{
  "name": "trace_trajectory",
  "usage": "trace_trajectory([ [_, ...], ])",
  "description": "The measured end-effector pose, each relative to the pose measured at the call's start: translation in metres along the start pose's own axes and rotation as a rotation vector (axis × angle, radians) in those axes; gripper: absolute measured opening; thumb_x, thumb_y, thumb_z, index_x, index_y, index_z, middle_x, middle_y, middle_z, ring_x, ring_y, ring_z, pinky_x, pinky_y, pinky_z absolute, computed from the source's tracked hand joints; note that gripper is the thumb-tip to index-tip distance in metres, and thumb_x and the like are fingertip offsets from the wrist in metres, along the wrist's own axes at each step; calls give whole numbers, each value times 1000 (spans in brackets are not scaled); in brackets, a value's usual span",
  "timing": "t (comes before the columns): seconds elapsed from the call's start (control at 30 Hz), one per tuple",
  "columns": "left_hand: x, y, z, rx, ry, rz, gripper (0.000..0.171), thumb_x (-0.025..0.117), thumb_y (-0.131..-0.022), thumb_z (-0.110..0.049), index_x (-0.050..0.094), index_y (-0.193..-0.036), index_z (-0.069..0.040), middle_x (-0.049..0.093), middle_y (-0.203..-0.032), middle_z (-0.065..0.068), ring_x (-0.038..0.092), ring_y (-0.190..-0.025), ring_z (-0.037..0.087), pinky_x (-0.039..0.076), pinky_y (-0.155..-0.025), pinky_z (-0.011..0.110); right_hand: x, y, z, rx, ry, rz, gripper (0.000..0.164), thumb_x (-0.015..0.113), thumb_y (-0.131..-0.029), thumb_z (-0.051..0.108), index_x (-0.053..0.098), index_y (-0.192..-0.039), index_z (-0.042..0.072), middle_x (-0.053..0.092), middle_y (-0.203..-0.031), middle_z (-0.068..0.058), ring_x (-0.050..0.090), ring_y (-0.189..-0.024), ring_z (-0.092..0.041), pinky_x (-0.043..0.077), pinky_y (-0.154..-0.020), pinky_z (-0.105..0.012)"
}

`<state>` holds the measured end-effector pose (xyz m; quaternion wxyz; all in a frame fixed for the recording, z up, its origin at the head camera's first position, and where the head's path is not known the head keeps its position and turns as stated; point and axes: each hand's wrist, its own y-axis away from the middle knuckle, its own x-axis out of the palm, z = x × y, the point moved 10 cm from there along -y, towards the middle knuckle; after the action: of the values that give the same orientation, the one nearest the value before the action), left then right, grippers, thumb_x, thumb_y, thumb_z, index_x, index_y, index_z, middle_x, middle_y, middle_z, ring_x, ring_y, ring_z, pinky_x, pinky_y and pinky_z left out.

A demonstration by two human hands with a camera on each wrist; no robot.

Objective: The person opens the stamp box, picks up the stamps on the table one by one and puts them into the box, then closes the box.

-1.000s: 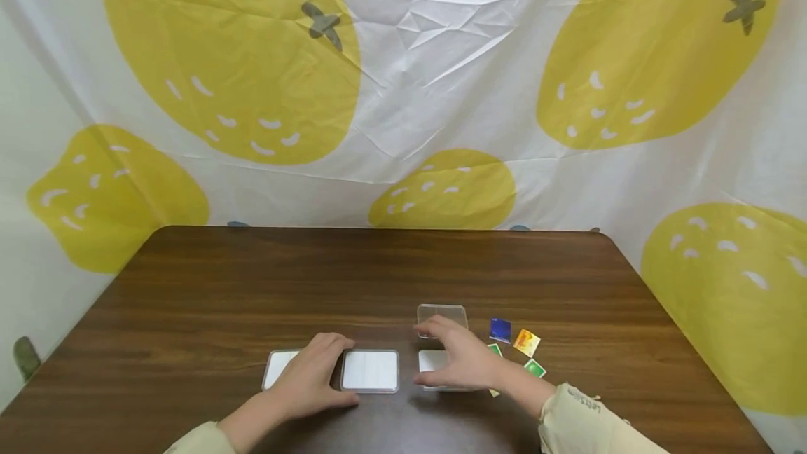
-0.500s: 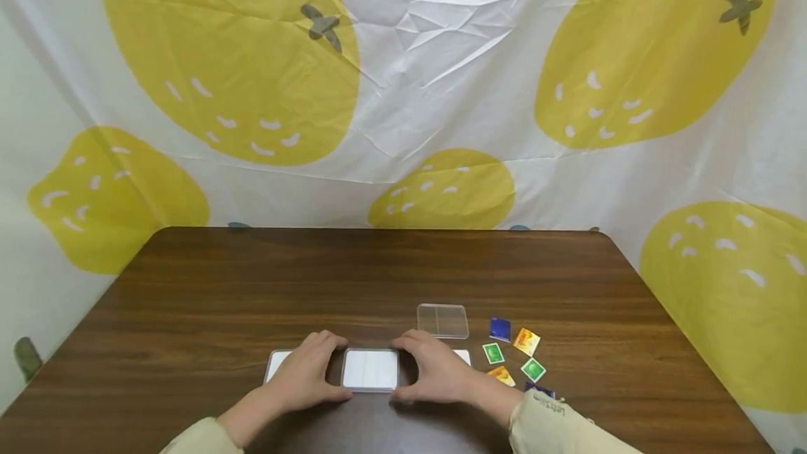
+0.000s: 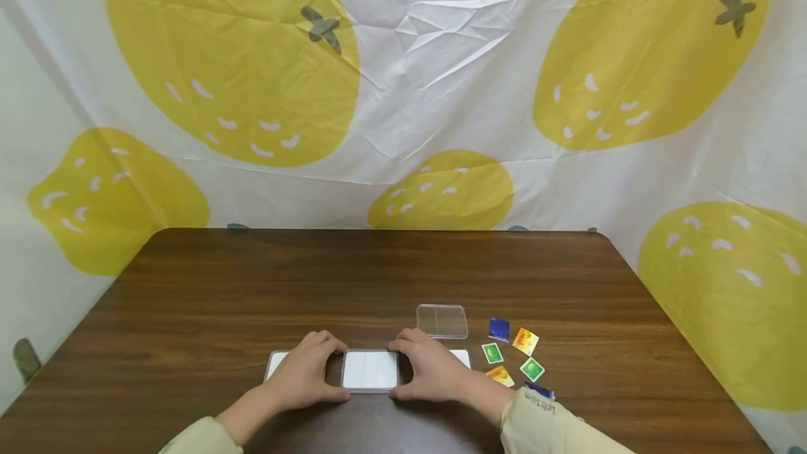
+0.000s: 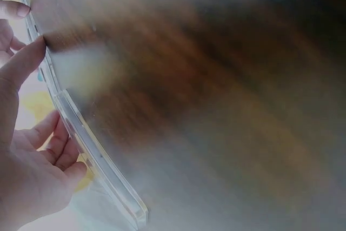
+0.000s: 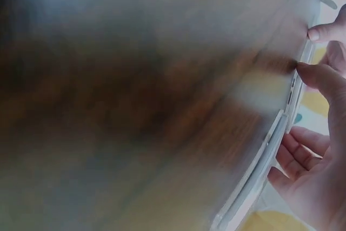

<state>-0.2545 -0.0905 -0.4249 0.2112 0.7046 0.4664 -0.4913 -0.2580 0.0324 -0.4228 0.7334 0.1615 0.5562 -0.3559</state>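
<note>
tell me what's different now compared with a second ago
The right hand moved leftward from over the right-hand case to the middle case, taking hold at its right corners, so more of the small cards show. The left hand stayed at the middle case's left side; both cases, the clear plastic piece and small cards stayed put.

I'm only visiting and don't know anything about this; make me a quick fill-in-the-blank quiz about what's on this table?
1. The left hand and the right hand hold opposite sides of the ____ white case in a row of three.
2. The clear plastic piece lies just beyond the ____ hand.
3. The small squares are blue, orange and ____.

Missing words: middle; right; green.
</note>
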Motion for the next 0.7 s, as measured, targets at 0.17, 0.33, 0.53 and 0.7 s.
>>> trace_trajectory([
  [0.17, 0, 1, 1, -16, 5, 9, 59, 80, -61, -41, 60, -103, -5, 55, -97, -1, 49, -94, 18, 46, -79, 39, 0, -4, 1, -23, -12, 25, 56, 77, -63, 35, 62, -108, 4, 55, -100, -1, 49, -93, -11, 44, -82, -24],
  [0.33, -2, -1, 0, 0, -12, -11, 60, 80, -59, -43, 61, -101, -6, 55, -95, -2, 50, -93, 17, 46, -78, 37, 0, -6, 0, -33, -24, 12, 55, 77, -61, 33, 62, -105, 4, 55, -97, 0, 48, -91, -10, 44, -81, -22],
  [0.53, -1, 0, 0, 0, -16, -9, 60, 80, -58, -44, 61, -101, -7, 55, -95, -2, 50, -93, 17, 46, -78, 37, -2, -4, -1, -54, -65, -32, 52, 78, -60, 32, 63, -102, 5, 57, -96, 1, 50, -91, -10, 44, -81, -23],
  [0.7, -2, 0, 0, -3, -15, -12, 59, 80, -59, -42, 60, -101, -7, 55, -96, -2, 49, -93, 17, 45, -78, 37, -11, -3, -4, -68, -79, -70, 51, 79, -59, 30, 63, -101, 5, 57, -95, 1, 51, -90, -11, 44, -82, -25],
])
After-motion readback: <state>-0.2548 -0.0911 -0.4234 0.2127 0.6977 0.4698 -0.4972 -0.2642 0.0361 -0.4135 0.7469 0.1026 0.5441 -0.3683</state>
